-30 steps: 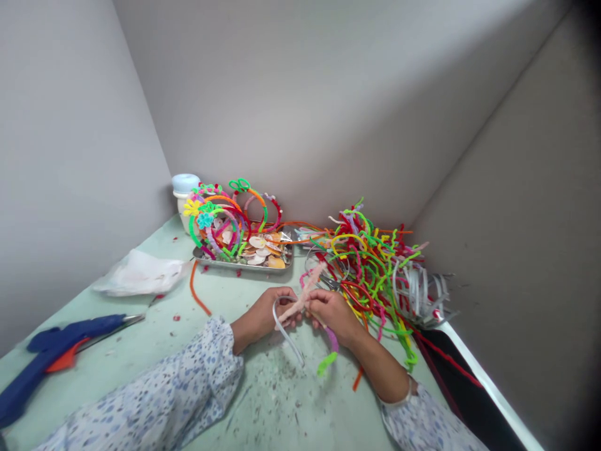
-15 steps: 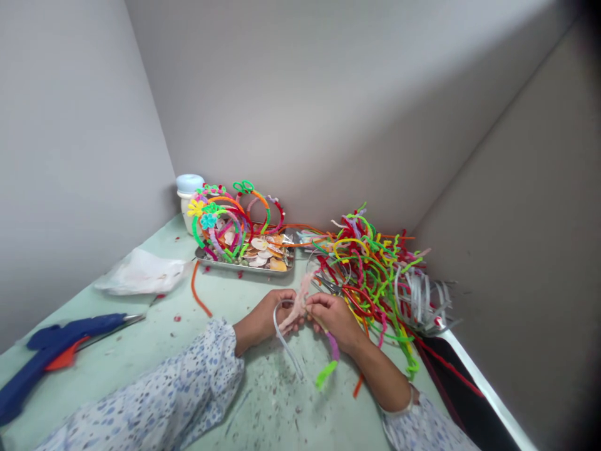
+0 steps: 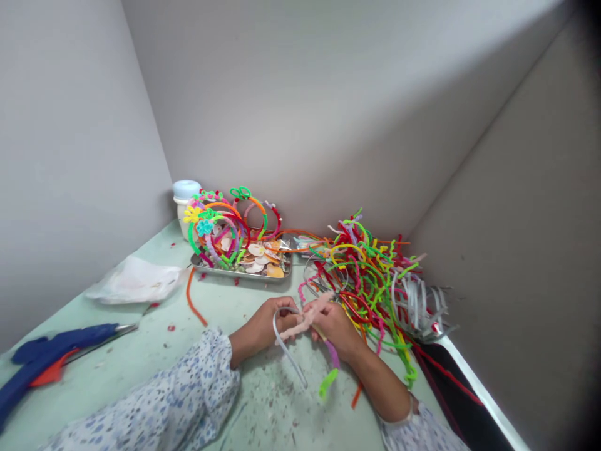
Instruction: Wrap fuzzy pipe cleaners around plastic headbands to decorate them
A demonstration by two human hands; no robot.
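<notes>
Over the front middle of the table, my left hand (image 3: 268, 322) and my right hand (image 3: 337, 329) work close together. Both have their fingers closed on a thin headband. Its bare grey-white end (image 3: 292, 358) curves down from my left hand. Below my right hand hangs its other end, covered in purple and green pipe cleaner (image 3: 329, 383). A fuzzy pale pink pipe cleaner (image 3: 313, 315) lies slanted across the fingers of both hands at the headband. My fingers partly hide where it meets the band.
A metal tray (image 3: 239, 274) holds shell-like pieces and finished colourful headbands (image 3: 220, 232). Tangled pipe cleaners (image 3: 370, 269) and bare grey headbands (image 3: 420, 300) lie at right. A blue glue gun (image 3: 70, 341), plastic bag (image 3: 136, 280), orange pipe cleaner (image 3: 191, 297) and lidded jar (image 3: 184, 203) stand left.
The pink pipe cleaner has swung from nearly upright to a slant, its upper end now over my right hand. My hands remain together on the headband. The view has shifted slightly.
</notes>
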